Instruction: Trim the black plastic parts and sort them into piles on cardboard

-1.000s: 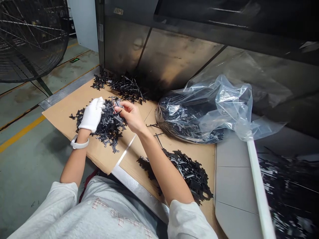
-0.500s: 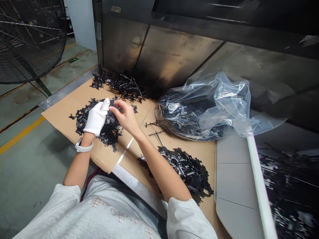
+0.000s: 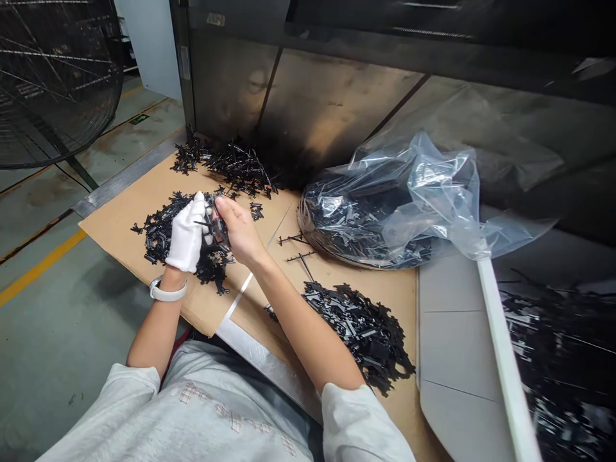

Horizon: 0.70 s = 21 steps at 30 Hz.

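My left hand [image 3: 187,236], in a white glove, is closed on a small black plastic part [image 3: 210,218] above the left heap. My bare right hand [image 3: 239,232] grips the same part, or a piece joined to it, from the other side; its fingertips are partly hidden. Below both hands spreads a heap of black plastic parts [image 3: 161,230] on brown cardboard [image 3: 115,192]. A second heap of black parts [image 3: 359,330] lies under and beyond my right forearm.
A clear plastic bag [image 3: 366,218] full of black parts sits at the back right. Thin black sprues [image 3: 243,165] are piled by the metal wall. A grey panel with a pale edge [image 3: 503,346] borders the right side. A large fan [image 3: 52,77] stands at the left.
The right hand has turned and lowered slightly, its fingers now lower along the black part. The left hand has tilted more upright. More of the part shows between them.
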{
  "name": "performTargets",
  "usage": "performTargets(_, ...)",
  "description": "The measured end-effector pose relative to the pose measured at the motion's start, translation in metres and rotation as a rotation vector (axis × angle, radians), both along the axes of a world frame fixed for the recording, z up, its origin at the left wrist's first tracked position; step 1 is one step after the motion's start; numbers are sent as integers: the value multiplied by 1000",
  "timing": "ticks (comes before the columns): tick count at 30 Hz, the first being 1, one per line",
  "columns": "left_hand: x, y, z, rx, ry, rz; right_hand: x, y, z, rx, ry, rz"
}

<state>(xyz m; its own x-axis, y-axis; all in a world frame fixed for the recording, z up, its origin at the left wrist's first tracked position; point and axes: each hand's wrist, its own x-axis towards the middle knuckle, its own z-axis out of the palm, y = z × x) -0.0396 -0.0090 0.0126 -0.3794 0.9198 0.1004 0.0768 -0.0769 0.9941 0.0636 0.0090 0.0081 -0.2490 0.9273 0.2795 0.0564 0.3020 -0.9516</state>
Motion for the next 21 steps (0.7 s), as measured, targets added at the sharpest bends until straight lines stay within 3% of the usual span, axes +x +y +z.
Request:
performTargets(4, 3, -3, 3, -30, -1, -56, -4, -3, 3, -20, -10, -5)
performTargets(11, 11, 6, 2, -121, -45, 109, 7, 1, 4, 92, -176, -231)
performTargets(17, -11, 20, -6, -45, -170, 209, 11, 32, -19, 37, -299, -335)
performTargets(21, -24, 24, -15, -33, -216, 158, 10, 42, -41, -52, -411, -267)
